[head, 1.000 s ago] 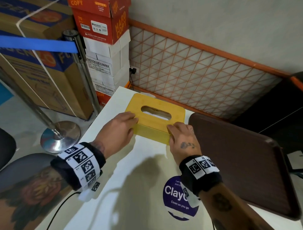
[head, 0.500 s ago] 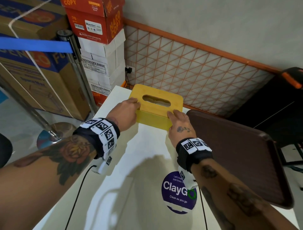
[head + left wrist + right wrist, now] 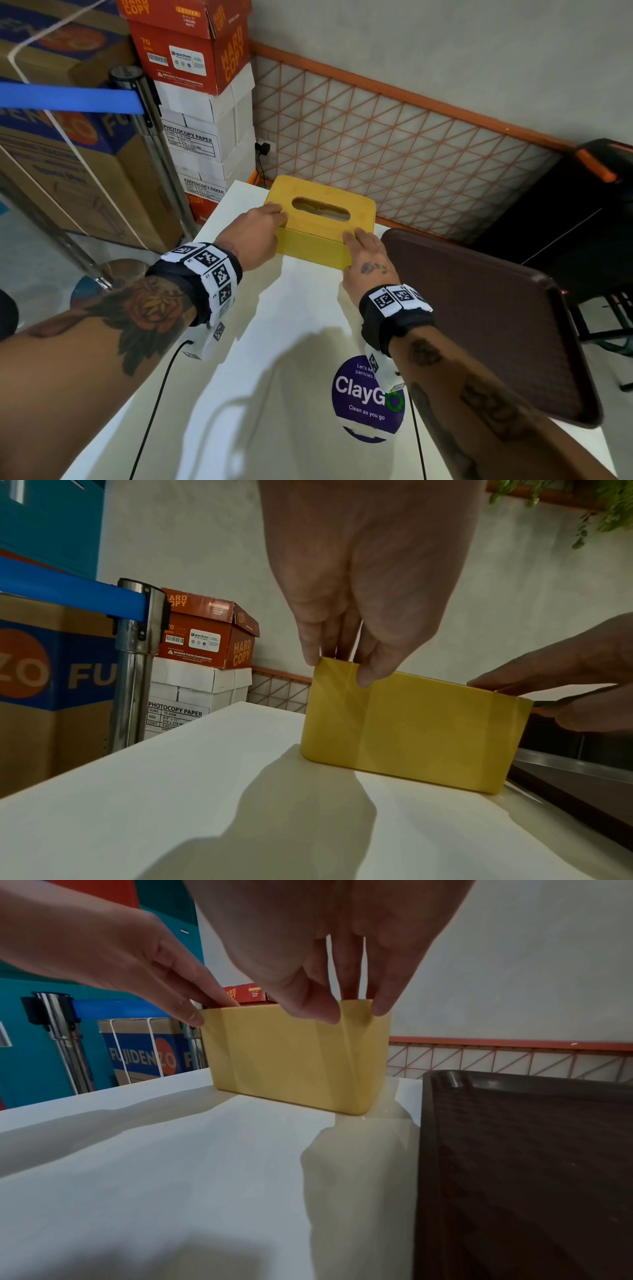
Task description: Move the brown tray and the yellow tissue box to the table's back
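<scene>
The yellow tissue box [image 3: 322, 219] with an oval slot stands near the white table's [image 3: 260, 394] back left corner. My left hand [image 3: 275, 217] holds its near left top corner, fingers on the lid and thumb on the front face [image 3: 411, 723]. My right hand [image 3: 356, 240] holds the near right top corner the same way [image 3: 352, 1012]. The brown tray [image 3: 479, 318] lies flat to the right of the box, along the table's right side, close to my right wrist and untouched.
An orange lattice panel [image 3: 394, 147] runs behind the table. Stacked paper boxes [image 3: 202, 113] and a chrome post [image 3: 147, 137] with blue belt stand off the back left corner. A purple round sticker [image 3: 368, 401] is on the near tabletop. A black chair [image 3: 582, 212] is at right.
Both hands have slid the yellow box away from me toward the table's back left corner. My arms have stretched further out. The tray has stayed in place.
</scene>
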`<action>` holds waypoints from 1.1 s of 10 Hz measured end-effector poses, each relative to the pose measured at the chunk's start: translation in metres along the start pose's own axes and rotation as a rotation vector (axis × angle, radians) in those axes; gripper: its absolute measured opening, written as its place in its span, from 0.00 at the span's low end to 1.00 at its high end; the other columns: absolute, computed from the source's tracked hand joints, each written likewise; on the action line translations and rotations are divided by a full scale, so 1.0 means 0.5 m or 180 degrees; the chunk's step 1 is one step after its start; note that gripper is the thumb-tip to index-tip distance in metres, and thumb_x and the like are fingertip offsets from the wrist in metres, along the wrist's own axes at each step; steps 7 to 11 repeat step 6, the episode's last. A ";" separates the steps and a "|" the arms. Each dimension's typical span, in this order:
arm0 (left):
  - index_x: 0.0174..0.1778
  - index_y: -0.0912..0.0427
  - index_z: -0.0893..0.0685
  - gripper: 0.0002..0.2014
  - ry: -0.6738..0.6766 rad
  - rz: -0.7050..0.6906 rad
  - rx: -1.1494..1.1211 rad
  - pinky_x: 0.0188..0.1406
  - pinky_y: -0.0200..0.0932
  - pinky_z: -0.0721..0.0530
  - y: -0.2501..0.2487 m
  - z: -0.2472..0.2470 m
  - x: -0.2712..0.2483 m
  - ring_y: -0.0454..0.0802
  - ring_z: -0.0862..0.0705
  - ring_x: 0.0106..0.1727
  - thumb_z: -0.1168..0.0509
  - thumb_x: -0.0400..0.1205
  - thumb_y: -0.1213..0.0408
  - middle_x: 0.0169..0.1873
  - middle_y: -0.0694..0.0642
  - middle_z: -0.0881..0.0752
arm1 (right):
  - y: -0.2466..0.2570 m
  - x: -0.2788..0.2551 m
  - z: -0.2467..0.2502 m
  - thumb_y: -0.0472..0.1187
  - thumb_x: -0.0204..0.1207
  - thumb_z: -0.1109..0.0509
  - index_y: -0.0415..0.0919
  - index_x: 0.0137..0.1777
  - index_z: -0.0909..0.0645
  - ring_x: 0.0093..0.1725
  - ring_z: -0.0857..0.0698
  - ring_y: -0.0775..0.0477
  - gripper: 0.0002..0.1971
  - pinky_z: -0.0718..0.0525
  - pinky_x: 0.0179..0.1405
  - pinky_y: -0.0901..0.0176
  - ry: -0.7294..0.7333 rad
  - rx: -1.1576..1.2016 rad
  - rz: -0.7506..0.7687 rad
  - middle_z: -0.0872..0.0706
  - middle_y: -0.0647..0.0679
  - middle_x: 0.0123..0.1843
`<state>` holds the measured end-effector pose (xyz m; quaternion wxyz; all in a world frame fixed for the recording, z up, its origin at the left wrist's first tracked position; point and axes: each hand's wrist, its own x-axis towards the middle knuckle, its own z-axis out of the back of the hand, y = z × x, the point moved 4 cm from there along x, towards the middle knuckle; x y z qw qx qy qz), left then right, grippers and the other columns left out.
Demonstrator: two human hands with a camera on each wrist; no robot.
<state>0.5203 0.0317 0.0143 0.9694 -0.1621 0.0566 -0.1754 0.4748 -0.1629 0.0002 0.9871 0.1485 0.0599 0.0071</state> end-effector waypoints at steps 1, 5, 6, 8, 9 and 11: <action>0.66 0.65 0.20 0.20 -0.0003 -0.0008 0.0005 0.65 0.57 0.19 0.000 0.001 0.000 0.66 0.19 0.65 0.39 0.77 0.75 0.71 0.61 0.22 | 0.002 -0.001 0.001 0.27 0.76 0.38 0.44 0.83 0.45 0.85 0.50 0.42 0.37 0.40 0.81 0.49 0.0026 0.0017 -0.0053 0.45 0.46 0.86; 0.75 0.63 0.26 0.26 0.0001 -0.0054 0.0180 0.75 0.55 0.26 -0.002 -0.007 -0.009 0.58 0.34 0.81 0.33 0.79 0.62 0.78 0.61 0.28 | 0.006 -0.020 0.032 0.31 0.78 0.39 0.43 0.80 0.38 0.84 0.44 0.43 0.30 0.37 0.79 0.49 0.0124 0.0142 -0.0025 0.41 0.46 0.85; 0.73 0.62 0.24 0.25 -0.0110 0.0014 0.0184 0.72 0.57 0.22 -0.004 -0.005 -0.028 0.58 0.32 0.79 0.33 0.80 0.59 0.75 0.60 0.24 | -0.015 -0.040 0.060 0.32 0.76 0.38 0.41 0.76 0.31 0.79 0.33 0.41 0.27 0.26 0.74 0.47 -0.0007 0.0245 -0.0089 0.31 0.45 0.81; 0.73 0.62 0.24 0.25 -0.0110 0.0014 0.0184 0.72 0.57 0.22 -0.004 -0.005 -0.028 0.58 0.32 0.79 0.33 0.80 0.59 0.75 0.60 0.24 | -0.015 -0.040 0.060 0.32 0.76 0.38 0.41 0.76 0.31 0.79 0.33 0.41 0.27 0.26 0.74 0.47 -0.0007 0.0245 -0.0089 0.31 0.45 0.81; 0.73 0.62 0.24 0.25 -0.0110 0.0014 0.0184 0.72 0.57 0.22 -0.004 -0.005 -0.028 0.58 0.32 0.79 0.33 0.80 0.59 0.75 0.60 0.24 | -0.015 -0.040 0.060 0.32 0.76 0.38 0.41 0.76 0.31 0.79 0.33 0.41 0.27 0.26 0.74 0.47 -0.0007 0.0245 -0.0089 0.31 0.45 0.81; 0.73 0.62 0.24 0.25 -0.0110 0.0014 0.0184 0.72 0.57 0.22 -0.004 -0.005 -0.028 0.58 0.32 0.79 0.33 0.80 0.59 0.75 0.60 0.24 | -0.015 -0.040 0.060 0.32 0.76 0.38 0.41 0.76 0.31 0.79 0.33 0.41 0.27 0.26 0.74 0.47 -0.0007 0.0245 -0.0089 0.31 0.45 0.81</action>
